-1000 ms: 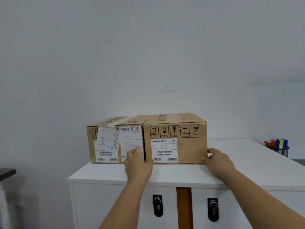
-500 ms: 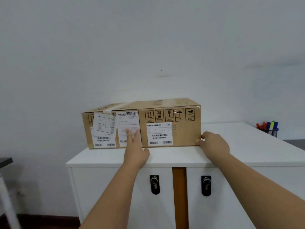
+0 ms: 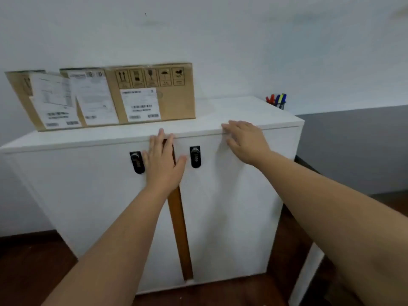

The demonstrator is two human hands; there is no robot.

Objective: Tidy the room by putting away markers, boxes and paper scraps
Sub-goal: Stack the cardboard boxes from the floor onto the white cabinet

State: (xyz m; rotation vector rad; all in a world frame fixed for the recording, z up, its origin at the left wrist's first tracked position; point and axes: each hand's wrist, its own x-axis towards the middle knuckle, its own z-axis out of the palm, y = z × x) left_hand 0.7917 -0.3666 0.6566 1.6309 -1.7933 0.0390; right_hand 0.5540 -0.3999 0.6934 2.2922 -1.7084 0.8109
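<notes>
**Both hands off the boxes, in front of the cabinet**

I am looking down at a white cabinet [image 3: 223, 120] and both of my hands are empty. My left hand [image 3: 162, 161] is hovering flat in front of the brown strip [image 3: 180, 235] between the two doors, fingers spread and straight, its fingertips reaching the top edge. My right hand [image 3: 245, 141] is sitting further right at that same edge, fingers loosely extended; whether it is touching the wood I cannot tell through the blur.

The two cardboard boxes [image 3: 154, 93] are standing side by side at the far left of the cabinet top, against the wall, touching each other, their labelled faces turned toward me. Together they are forming one long block running left to right. They are lying up and to the left of both hands, well apart from either, and my left hand is the nearer one. The markers [image 3: 277, 99] are standing upright in a cup at the far right corner, closer to my right hand.

I am judging the boxes as put away now, so any next reach is turning on side: left hand for anything near the boxes, right hand across for the markers. A black lock [image 3: 195, 156] is showing on the right door, another [image 3: 136, 162] on the left door.
</notes>
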